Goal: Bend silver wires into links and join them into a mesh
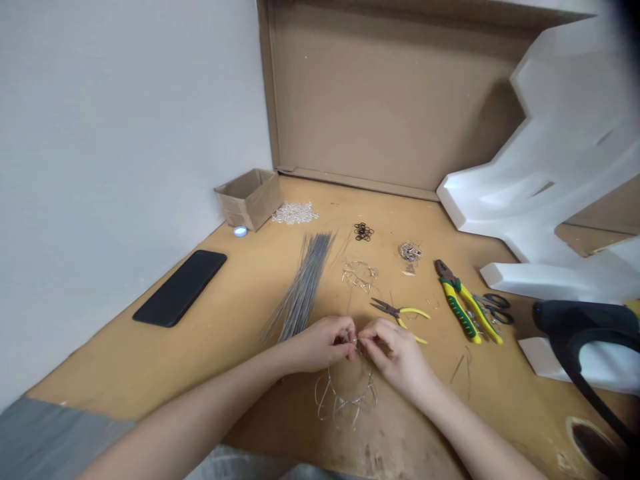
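Note:
A thin wire ring with looped wires [349,402] around it hangs below my two hands. My left hand [325,343] is closed, pinching the ring's upper part between thumb and fingers. Close beside it, my right hand [395,353] pinches the wire at nearly the same spot; the exact joint between the fingertips is too small to make out. Behind my left hand lies a bundle of straight grey wires [309,283]. Just beyond my right hand rest yellow-handled needle-nose pliers [400,311]. A second wire ring [359,275] lies farther back.
A black phone [181,288] lies left. At the back are a small cardboard box [250,200], clear beads [296,213], black rings [363,231] and a small metal heap [411,251]. Green-yellow pliers [463,307], scissors [496,307] and white foam [565,153] stand right.

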Available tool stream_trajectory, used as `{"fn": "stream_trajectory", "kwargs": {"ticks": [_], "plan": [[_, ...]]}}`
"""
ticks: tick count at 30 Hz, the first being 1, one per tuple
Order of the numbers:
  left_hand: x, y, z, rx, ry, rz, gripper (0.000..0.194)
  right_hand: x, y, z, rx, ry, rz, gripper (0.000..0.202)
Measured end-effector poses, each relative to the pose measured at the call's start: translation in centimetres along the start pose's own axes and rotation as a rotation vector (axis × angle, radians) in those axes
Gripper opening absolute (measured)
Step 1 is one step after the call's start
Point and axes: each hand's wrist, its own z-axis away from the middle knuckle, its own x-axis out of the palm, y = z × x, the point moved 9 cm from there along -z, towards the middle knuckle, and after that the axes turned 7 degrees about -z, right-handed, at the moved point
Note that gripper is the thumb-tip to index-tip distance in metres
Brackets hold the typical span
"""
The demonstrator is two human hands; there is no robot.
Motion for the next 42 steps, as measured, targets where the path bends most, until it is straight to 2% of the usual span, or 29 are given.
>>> {"fn": "stream_trajectory", "kwargs": {"ticks": [5, 11, 22, 31, 42], "plan": [[-0.5, -0.4, -0.1, -0.010, 0.061, -0.139, 0.005, -0.1, 0.2, 0.0, 0.044, 0.003, -0.030, 0.010], [-0.6, 0.1, -0.2, 0.036, 0.087, -0.224, 0.005, 0.0, 0.3, 0.1, 0.047, -0.007, -0.021, 0.010], [-0.8, 0.7, -0.1, 0.055, 0.099, -0.282, 0.005, -0.1, 0.6, 0.1, 0.069, 0.024, -0.066, 0.009], [-0.8, 0.6, -0.1, 0.029, 0.087, -0.247, 0.002, 0.0, 1.4, 0.2, 0.097, 0.085, -0.119, 0.009], [-0.7, 1.2, 0.0, 0.098, 0.086, -0.246, 0.012, -0.1, 1.3, 0.3, 0.094, 0.113, -0.133, 0.009]]}}
